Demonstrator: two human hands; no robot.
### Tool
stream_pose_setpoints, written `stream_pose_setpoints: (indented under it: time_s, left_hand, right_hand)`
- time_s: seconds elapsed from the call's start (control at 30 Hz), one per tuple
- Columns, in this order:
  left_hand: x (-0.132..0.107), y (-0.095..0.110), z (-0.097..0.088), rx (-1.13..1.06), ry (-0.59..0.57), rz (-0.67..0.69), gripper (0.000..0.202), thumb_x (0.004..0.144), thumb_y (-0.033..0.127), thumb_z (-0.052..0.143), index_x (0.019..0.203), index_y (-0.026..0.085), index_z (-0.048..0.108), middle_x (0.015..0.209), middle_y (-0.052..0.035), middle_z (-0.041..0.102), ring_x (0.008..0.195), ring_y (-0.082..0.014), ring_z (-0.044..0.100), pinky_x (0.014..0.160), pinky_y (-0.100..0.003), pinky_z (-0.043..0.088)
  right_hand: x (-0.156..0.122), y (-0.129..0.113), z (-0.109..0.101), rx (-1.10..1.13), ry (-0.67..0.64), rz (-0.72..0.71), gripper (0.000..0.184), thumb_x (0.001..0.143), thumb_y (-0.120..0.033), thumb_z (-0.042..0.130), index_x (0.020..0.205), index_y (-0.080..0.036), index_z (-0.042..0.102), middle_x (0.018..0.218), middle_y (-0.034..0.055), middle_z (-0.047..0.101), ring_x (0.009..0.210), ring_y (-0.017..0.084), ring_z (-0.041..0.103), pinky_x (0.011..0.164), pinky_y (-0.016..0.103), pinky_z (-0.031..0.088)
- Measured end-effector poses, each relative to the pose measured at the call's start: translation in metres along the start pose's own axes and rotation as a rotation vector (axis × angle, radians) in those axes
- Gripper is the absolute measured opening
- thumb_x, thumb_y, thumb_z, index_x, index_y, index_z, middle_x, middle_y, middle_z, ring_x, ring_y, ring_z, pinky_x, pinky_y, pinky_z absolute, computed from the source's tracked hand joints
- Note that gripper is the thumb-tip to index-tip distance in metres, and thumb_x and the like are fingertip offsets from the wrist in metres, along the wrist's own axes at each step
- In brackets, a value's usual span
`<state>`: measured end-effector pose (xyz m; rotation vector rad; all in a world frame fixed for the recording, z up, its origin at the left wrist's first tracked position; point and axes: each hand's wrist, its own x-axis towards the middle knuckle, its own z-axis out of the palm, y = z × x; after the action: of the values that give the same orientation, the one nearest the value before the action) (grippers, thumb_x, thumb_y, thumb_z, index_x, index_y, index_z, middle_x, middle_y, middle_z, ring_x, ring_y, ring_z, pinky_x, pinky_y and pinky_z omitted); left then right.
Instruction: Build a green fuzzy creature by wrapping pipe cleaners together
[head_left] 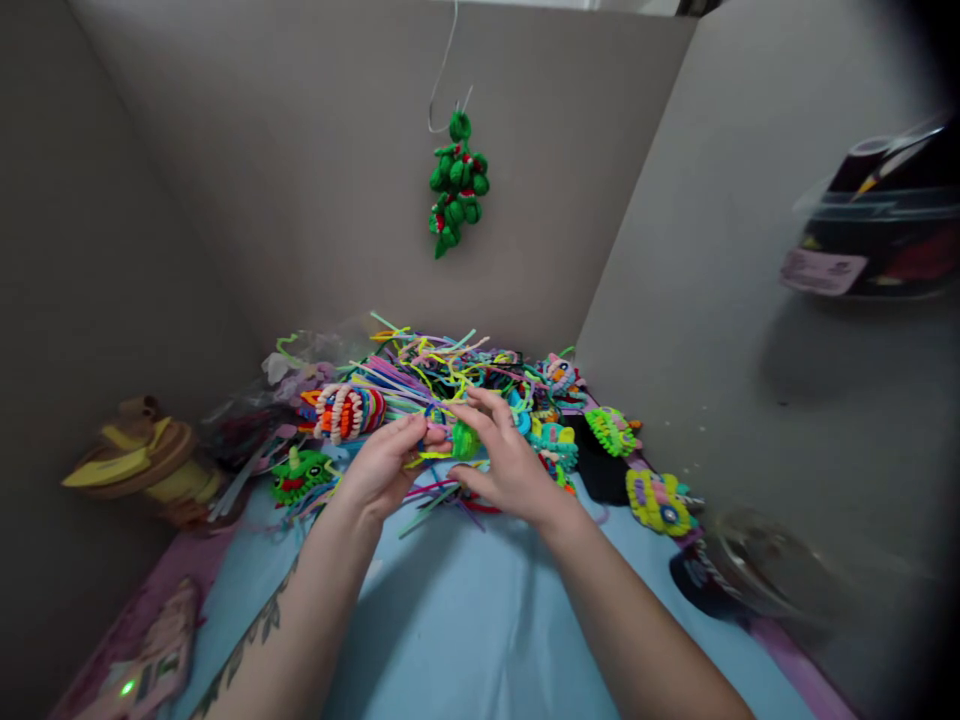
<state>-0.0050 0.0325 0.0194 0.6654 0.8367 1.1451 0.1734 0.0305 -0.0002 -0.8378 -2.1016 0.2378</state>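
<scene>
Grey back wall, grey side walls, light-blue table covering

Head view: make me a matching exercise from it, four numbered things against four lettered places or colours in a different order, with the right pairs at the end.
1. Green fuzzy piece
2. Green-and-red ornament
3. Horned green figure
4. Table cover

A. Light blue, lying flat
B. Between the left hand and the right hand
C. Down on the left, beyond the left forearm
D. Hanging in front of the back wall

Pairs: 1-B, 2-D, 3-C, 4-A
</scene>
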Motion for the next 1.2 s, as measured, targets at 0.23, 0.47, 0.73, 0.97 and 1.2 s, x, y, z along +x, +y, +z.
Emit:
stream_pose_setpoints:
  time_s: [0.23, 0.47, 0.73, 0.97, 1.2]
  left_hand:
    - [0.002, -0.005, 0.002, 0.009, -0.067, 0.076, 0.011, 0.072, 0.021, 0.072, 0.07, 0.012, 0.065, 0.068, -0.003, 0.066, 0.062, -0.0124, 0.061, 0.06, -0.022, 0.047]
    - [0.004, -0.009, 0.006, 0.227, 0.017, 0.186, 0.032, 0.065, 0.036, 0.079, 0.054, 0.012, 0.061, 0.055, 0.0007, 0.057, 0.052, -0.0077, 0.05, 0.053, -0.018, 0.038]
    - [0.01, -0.001, -0.008, -0.067, 0.058, 0.021, 0.013, 0.079, 0.029, 0.065, 0.077, 0.016, 0.063, 0.072, -0.0022, 0.069, 0.062, -0.0152, 0.063, 0.065, -0.031, 0.054]
    - [0.013, -0.002, -0.01, -0.264, -0.047, -0.102, 0.013, 0.083, 0.012, 0.052, 0.08, 0.016, 0.064, 0.066, -0.0029, 0.069, 0.06, -0.0141, 0.066, 0.071, -0.033, 0.057]
    - [0.012, -0.018, 0.004, -0.184, -0.059, -0.178, 0.014, 0.08, 0.01, 0.054, 0.088, 0.013, 0.065, 0.073, -0.0066, 0.07, 0.066, -0.0172, 0.068, 0.066, -0.031, 0.055]
  right_hand:
    - [0.0, 0.002, 0.012, -0.016, 0.144, -0.021, 0.052, 0.07, -0.002, 0.053, 0.117, -0.025, 0.051, 0.124, 0.0106, 0.042, 0.121, 0.025, 0.046, 0.102, 0.046, 0.043]
    - [-0.001, 0.005, 0.007, 0.008, 0.067, 0.044, 0.046, 0.064, -0.002, 0.054, 0.106, -0.021, 0.053, 0.119, 0.0114, 0.043, 0.117, 0.025, 0.05, 0.099, 0.043, 0.045]
    - [0.004, -0.005, -0.011, 0.206, 0.085, 0.059, 0.054, 0.076, -0.035, 0.069, 0.124, -0.024, 0.047, 0.137, 0.0127, 0.041, 0.131, 0.027, 0.04, 0.106, 0.047, 0.038]
    - [0.007, 0.002, -0.012, 0.571, 0.227, 0.458, 0.03, 0.084, -0.039, 0.055, 0.107, -0.02, 0.06, 0.103, 0.0079, 0.065, 0.088, 0.019, 0.061, 0.078, 0.035, 0.051]
    - [0.011, 0.002, 0.004, 0.821, 0.178, 0.594, 0.032, 0.077, -0.049, 0.061, 0.071, -0.018, 0.06, 0.059, -0.0035, 0.05, 0.05, 0.01, 0.042, 0.049, 0.023, 0.035]
